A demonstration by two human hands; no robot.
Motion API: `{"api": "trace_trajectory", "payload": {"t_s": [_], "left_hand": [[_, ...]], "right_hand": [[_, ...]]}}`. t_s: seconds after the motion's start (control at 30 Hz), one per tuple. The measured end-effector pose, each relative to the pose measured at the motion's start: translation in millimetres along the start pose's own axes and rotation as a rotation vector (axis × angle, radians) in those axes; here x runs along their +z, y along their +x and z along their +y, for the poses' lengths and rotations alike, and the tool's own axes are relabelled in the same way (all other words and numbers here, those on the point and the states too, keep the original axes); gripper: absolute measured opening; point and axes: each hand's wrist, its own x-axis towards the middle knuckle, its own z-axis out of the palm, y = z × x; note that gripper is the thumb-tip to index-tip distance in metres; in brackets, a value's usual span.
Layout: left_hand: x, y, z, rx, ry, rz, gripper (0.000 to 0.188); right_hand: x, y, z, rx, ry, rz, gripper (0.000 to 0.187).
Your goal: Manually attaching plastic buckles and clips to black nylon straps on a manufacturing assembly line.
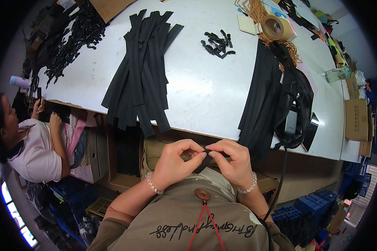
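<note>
Close to my body, just below the table's front edge, my left hand (174,162) and my right hand (233,160) meet in a pinch. Between thumbs and fingertips they both grip a black strap (202,165); part of it hangs below the fingers, and the rest is hidden by them. Beyond my left hand, a pile of flat black straps (140,67) lies across the white table (205,92). Another stack of black straps (257,96) hangs over the edge beyond my right hand. Farther back sits a small heap of black plastic buckles (218,43).
At far left lie many black straps with plastic fittings (77,37). A co-worker (40,148) sits at the left side. Toward the right are a black mesh bag (299,92), a tape roll (276,27), tan cord (259,10) and a bottle (337,74). A black cable (284,180) runs past my right arm.
</note>
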Motion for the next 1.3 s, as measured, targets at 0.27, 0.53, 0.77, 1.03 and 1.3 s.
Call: {"api": "trace_trajectory", "payload": {"t_s": [0.27,0.53,0.77,1.03,1.3], "left_hand": [[-4,9,-20,-0.132,-0.521,-0.093,0.006],[-6,7,-20,-0.208,-0.564,-0.132,0.004],[-10,7,-19,-0.314,-0.609,-0.248,0.003],[-2,2,-42,-0.273,-0.500,-0.119,0.005],[20,0,-81,-0.433,-0.639,0.042,0.008]], "right_hand": [[18,-12,9,0.210,0.582,0.207,0.016],[10,-10,17,0.350,0.603,0.069,0.007],[13,-14,33,0.541,0.898,-0.082,0.009],[32,-27,46,0.510,0.840,0.026,0.008],[55,-37,76,0.659,0.935,0.196,0.009]]}}
